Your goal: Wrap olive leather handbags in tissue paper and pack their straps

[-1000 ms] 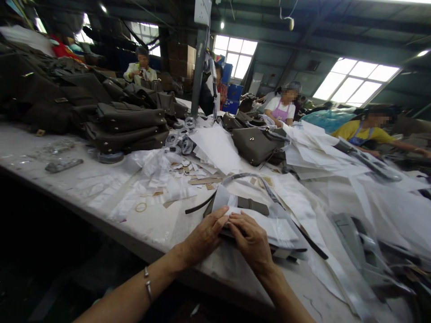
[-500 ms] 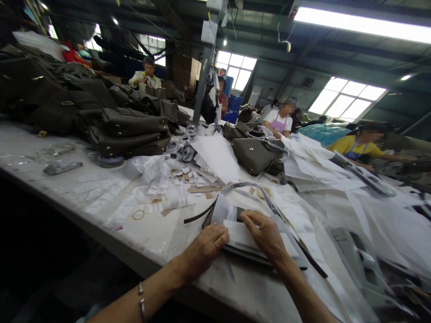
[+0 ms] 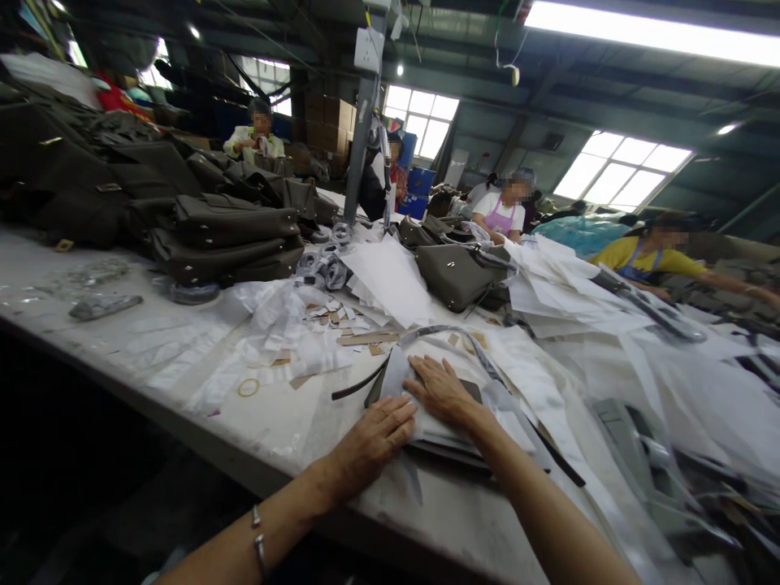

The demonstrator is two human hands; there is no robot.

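Observation:
A flat dark grey leather piece [image 3: 472,392] wrapped in white paper [image 3: 393,375] lies near the front edge of the long white table [image 3: 183,357]. My left hand [image 3: 374,439] rests flat on the paper's near left corner, fingers stretched out. My right hand [image 3: 442,390] lies flat on top of the wrapped piece a little farther in, fingers spread and pressing down. A thin dark strap [image 3: 357,383] runs out from under the piece to the left. Neither hand grips anything.
Stacked dark grey bags [image 3: 228,236] fill the table's back left. One grey handbag [image 3: 457,272] stands mid-table among loose white sheets [image 3: 566,284]. Paper scraps [image 3: 332,313] and a rubber band [image 3: 248,387] lie to the left. Several other people work at the far side.
My right hand slid forward from beside my left hand onto the far part of the wrapped piece. My left hand stayed at the near corner. The view tilted up slightly.

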